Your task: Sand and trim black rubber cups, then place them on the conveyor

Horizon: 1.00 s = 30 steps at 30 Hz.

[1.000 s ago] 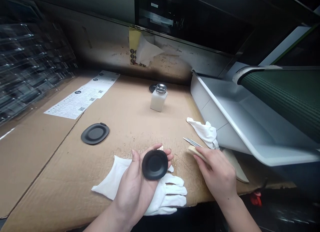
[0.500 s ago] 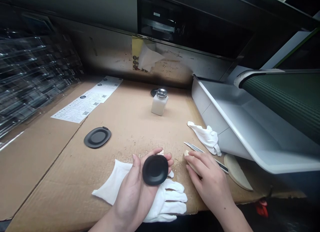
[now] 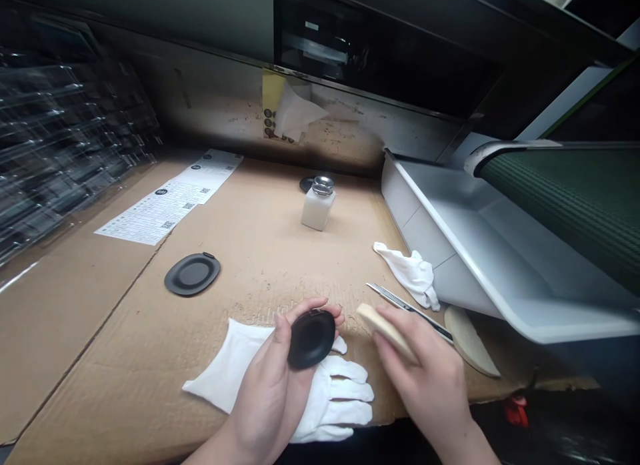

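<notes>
A small black oval dish-like part rests in my left hand, with the thumb at its left edge and the fingers curled behind it. My right hand grips a cream-coloured pad, felt or sponge by its look, between thumb and fingers, just to the right of the black part and apart from it. A white glove lies flat beneath my left hand. Beside my right hand is a utility knife, blade toward the far left. Another cream pad lies right of the knife.
A larger black oval piece lies on the cardboard at left. Farther back stand a white pump bottle and printed sheets. A crumpled white glove sits by the grey bin. Clear plastic trays stack up at left.
My right hand has picked the cream pad up off the cardboard and tilted it toward my left hand. The black part has turned slightly in my left hand.
</notes>
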{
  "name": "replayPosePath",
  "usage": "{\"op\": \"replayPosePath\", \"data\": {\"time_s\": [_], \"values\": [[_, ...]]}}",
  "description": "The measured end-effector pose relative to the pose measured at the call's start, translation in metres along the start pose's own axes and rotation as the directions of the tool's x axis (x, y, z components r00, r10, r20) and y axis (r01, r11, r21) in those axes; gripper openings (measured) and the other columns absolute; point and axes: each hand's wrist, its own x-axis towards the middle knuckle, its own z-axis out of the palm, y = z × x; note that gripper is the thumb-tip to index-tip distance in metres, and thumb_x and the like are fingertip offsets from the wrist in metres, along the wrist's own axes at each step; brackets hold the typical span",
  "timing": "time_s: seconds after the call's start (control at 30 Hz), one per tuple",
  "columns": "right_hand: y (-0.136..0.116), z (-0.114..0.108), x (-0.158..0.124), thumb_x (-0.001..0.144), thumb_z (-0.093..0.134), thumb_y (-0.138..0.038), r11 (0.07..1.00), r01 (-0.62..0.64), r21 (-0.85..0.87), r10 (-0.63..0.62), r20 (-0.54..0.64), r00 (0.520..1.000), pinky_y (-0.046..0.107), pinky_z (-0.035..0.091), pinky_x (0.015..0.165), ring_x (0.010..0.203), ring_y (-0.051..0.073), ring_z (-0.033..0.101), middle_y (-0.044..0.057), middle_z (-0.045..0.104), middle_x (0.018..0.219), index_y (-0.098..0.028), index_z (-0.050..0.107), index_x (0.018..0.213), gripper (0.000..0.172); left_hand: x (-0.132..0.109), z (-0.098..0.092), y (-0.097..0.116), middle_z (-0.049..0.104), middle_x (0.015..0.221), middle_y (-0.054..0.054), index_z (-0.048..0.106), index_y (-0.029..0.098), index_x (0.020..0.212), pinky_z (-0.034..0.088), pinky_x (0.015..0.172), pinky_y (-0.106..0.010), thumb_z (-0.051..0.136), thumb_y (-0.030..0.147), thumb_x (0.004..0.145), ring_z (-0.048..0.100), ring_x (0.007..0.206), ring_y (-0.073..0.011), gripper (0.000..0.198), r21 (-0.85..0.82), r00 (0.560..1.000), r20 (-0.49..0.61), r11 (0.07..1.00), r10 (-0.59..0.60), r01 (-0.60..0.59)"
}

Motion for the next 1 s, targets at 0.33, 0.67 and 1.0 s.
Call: {"op": "replayPosePath", "data": {"time_s": [0.33, 0.67, 1.0], "values": [[-0.052, 0.030, -0.005, 0.077, 0.051, -0.003, 0.983, 0.095, 0.158, -0.096, 0.001, 0.995, 0.029, 0.049, 0.061, 0.071, 0.016, 0.055, 0.008, 0.063, 0.082, -0.010, 0.058, 0.106, 0.031, 0.001, 0.001, -0.002, 0.061, 0.107, -0.008, 0.061, 0.018, 0.101, 0.033, 0.099, -0.033, 0.034, 0.045, 0.087, 0.047, 0.113, -0.0213, 0.040, 0.126, 0.999, -0.005, 0.991, 0.037, -0.036], [-0.038, 0.025, -0.002, 0.079, 0.051, -0.006, 0.989, 0.151, 0.004, -0.151, 0.033, 0.988, 0.027, 0.049, 0.063, 0.072, 0.015, 0.058, 0.006, 0.067, 0.087, -0.015, 0.057, 0.110, 0.033, 0.005, 0.002, 0.000, 0.063, 0.104, -0.008, 0.060, 0.018, 0.099, 0.036, 0.098, -0.033, 0.035, 0.043, 0.088, 0.049, 0.111, -0.0202, 0.038, 0.057, 1.000, -0.015, 0.998, 0.019, -0.018], [0.011, 0.004, 0.021, 0.079, 0.053, -0.006, 0.976, 0.146, -0.159, -0.154, -0.037, 0.987, 0.030, 0.047, 0.079, 0.088, 0.016, 0.058, 0.003, 0.065, 0.100, -0.024, 0.054, 0.117, 0.043, 0.005, 0.002, 0.001, 0.066, 0.105, -0.013, 0.059, 0.014, 0.099, 0.034, 0.100, -0.043, 0.042, 0.040, 0.086, 0.054, 0.109, -0.0275, 0.034, -0.027, 0.994, -0.106, 0.999, -0.029, 0.026]]}}
